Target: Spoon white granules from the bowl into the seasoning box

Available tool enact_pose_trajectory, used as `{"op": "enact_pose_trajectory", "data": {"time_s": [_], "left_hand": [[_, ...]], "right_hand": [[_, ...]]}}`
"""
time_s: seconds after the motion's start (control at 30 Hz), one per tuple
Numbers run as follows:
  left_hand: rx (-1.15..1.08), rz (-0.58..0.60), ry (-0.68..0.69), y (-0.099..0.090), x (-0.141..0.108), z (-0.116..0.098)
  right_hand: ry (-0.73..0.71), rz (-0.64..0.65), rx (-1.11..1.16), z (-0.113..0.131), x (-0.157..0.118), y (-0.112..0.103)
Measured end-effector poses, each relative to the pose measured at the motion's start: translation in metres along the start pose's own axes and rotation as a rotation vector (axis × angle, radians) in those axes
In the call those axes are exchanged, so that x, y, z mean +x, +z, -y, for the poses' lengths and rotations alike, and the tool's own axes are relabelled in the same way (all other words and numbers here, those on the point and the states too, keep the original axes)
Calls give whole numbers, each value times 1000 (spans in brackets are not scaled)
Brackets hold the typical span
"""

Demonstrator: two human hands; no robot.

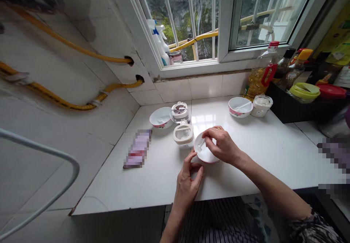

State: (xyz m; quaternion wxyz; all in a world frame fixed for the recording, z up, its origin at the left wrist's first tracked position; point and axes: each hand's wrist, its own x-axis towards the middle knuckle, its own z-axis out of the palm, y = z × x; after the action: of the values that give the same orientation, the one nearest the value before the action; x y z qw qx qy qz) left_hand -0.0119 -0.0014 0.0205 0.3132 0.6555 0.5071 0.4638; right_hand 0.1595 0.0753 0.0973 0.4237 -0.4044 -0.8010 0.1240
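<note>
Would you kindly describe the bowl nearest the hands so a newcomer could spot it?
Below the window, on the countertop, find the left hand and right hand. The bowl there stands just right of a small container. Unlike the farther left bowl and farther right bowl, it has the left hand at its rim.

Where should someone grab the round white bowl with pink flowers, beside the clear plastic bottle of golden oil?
Probably the left rim of that bowl, pinched across its wall, coming from the left: it stands upright and open, while the slim white spoon leans toward the right rim and the squat white container stands close on the right.
</note>
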Motion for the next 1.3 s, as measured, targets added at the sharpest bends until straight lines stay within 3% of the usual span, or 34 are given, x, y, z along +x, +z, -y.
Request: {"op": "enact_pose_trajectory", "data": {"time_s": [0.2, 0.37, 0.47, 0.6, 0.7, 0.83, 1.1, 1.3], "left_hand": [[-1, 8, 9, 0, 0, -2], [-17, -2, 16, 0, 1, -1], [-12, 5, 11, 0, 1, 0], [-9, 3, 8, 1, 0, 2], [-12, -6, 12, 2, 0, 4], [-12, 0, 12, 2, 0, 3], [-11, 7, 9, 0, 1, -1], [-29, 9, -1, 1, 1, -1]], "right_hand": [[-77, 66, 69, 0, 1, -24], [-247, 200, 102, 0, 0, -23], [-286, 178, 47, -4, 0, -20], [-244, 81, -15, -8, 0, -20], [-211, 84, -40, -9, -1, -14], [-72, 101, 20, -6, -2, -3], [450, 88, 354, -9, 3, -11], [585, 17, 536, -16, 6, -14]]}}
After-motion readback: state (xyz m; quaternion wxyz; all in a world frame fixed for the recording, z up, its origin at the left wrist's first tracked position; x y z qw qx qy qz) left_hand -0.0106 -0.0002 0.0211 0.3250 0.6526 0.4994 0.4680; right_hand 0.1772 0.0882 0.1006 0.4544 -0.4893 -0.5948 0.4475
